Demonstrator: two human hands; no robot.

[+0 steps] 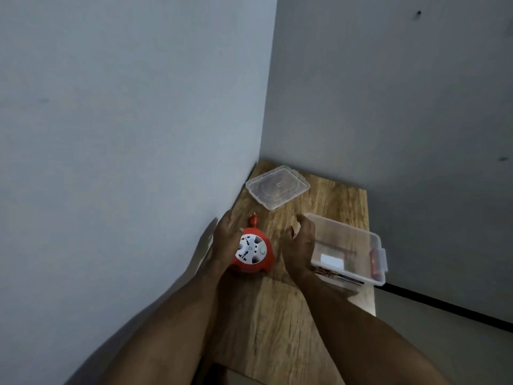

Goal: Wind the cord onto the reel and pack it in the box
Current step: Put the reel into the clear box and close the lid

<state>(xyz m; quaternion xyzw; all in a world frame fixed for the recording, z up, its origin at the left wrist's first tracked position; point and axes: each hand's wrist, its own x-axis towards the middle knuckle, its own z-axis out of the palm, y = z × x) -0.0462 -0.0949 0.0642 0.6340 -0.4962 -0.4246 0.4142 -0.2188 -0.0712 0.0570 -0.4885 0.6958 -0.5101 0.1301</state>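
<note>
An orange cord reel (251, 252) with a white socket face lies on the wooden table (277, 323), close to the left wall. Its orange plug (253, 220) sticks out at the reel's far side. My left hand (226, 240) grips the reel from its left side. My right hand (301, 243) hovers to the right of the reel with fingers spread and holds nothing. A clear plastic box (349, 248) stands open just right of that hand, with a white label and an orange clip on its side.
The box's clear lid (277, 187) lies flat at the table's far corner. Grey walls close off the left and the back. The table's right edge drops to a floor with a dark baseboard (449, 307).
</note>
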